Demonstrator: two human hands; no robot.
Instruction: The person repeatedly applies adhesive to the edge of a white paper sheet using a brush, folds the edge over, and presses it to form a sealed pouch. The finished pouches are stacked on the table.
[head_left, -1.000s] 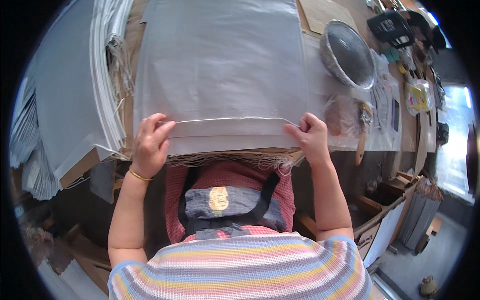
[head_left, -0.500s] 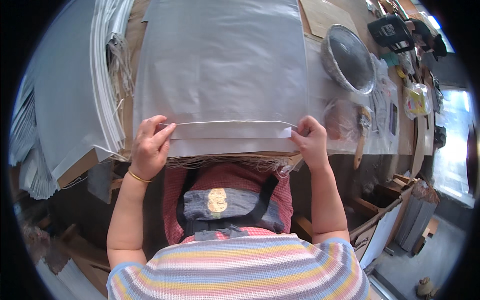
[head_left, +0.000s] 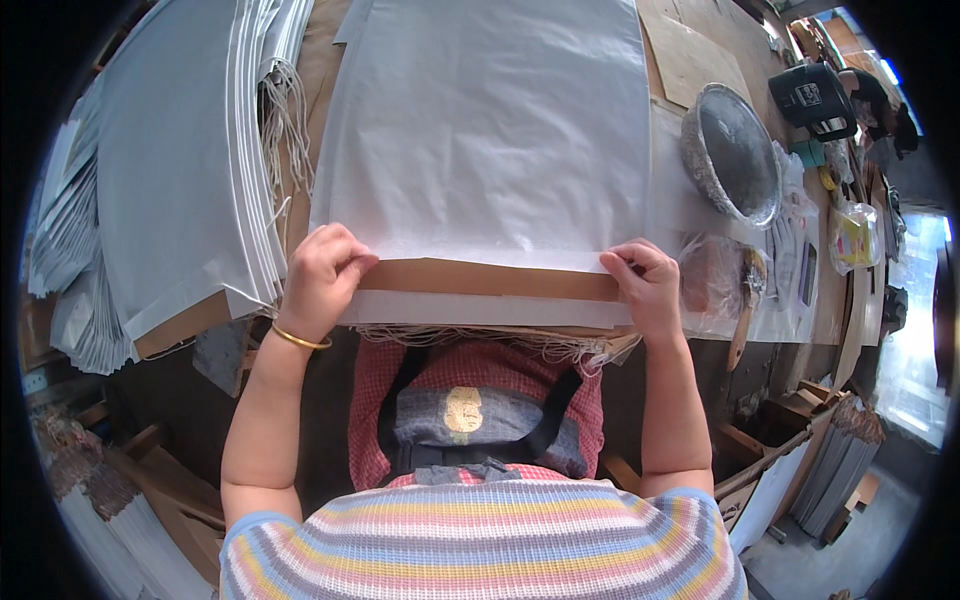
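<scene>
A large grey-white sheet (head_left: 490, 130) with a slight sheen lies flat in front of me, its near edge straight across. My left hand (head_left: 325, 275) pinches that edge at its left corner, thumb against forefinger. At the right corner my right hand (head_left: 648, 285) has its fingers closed on the same edge. A narrow paler band (head_left: 480, 258) runs along the edge between the hands. Just below it shows a brown strip (head_left: 490, 280), then a white strip (head_left: 490, 307) nearer to me. The cord seen earlier is out of sight.
Left is a stack of grey sheets (head_left: 170, 180) with white corded edges and a bundle of loose cords (head_left: 288, 120). Thin strings (head_left: 480, 338) hang at the table's front edge. To the right are a grey-filled basin (head_left: 735, 155), a wooden-handled brush (head_left: 745, 310) and a black container (head_left: 812, 100).
The sheet's near flap has been folded up over the white cord, baring the brown strip. Both hands still pinch the corners. The whole view has shifted slightly.
</scene>
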